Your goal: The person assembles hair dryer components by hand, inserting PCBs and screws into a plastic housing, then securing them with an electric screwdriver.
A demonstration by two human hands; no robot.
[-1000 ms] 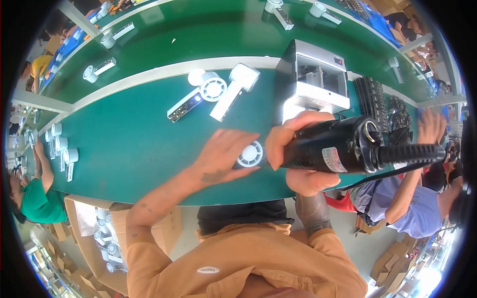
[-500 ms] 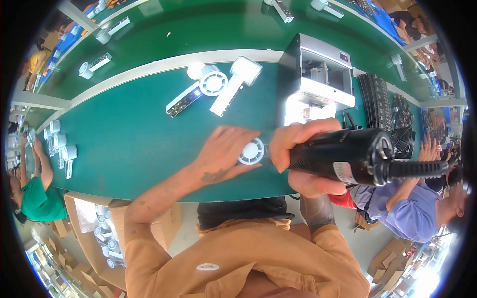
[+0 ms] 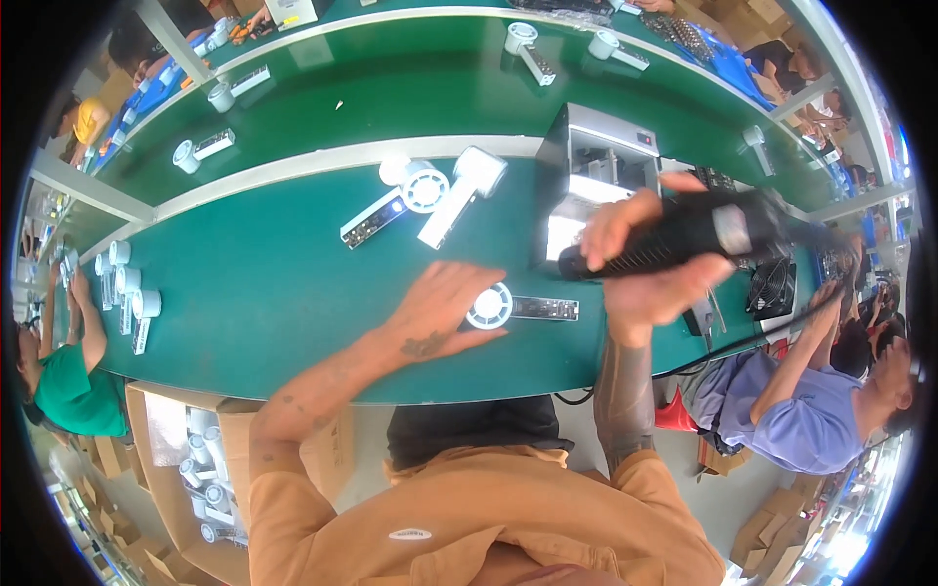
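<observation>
My left hand (image 3: 435,311) is closed around the round head of a small white handheld fan (image 3: 490,307), which lies on the green table. The fan's opened handle points right, its dark inner board facing up. In my right hand (image 3: 653,293) is a black electric screwdriver (image 3: 705,232), held up off the table, slightly blurred, its tip toward the left. A grey box-shaped machine (image 3: 598,146), probably a screw feeder, stands just beyond that hand. Farther back lie a fan with its board bared (image 3: 376,217) and a white fan (image 3: 457,200) beside it.
Several white fans (image 3: 127,283) stand at the table's left end. A green conveyor (image 3: 410,98) behind the ledge carries spaced-out fans. The screwdriver's cable (image 3: 728,344) runs right. Below the left edge, a cardboard box (image 3: 176,469) holds more fans. People sit on both sides.
My right hand has lifted the screwdriver away from the fan, up and to the right, baring the handle's inner board. My left hand keeps its hold. The view has tilted slightly.
</observation>
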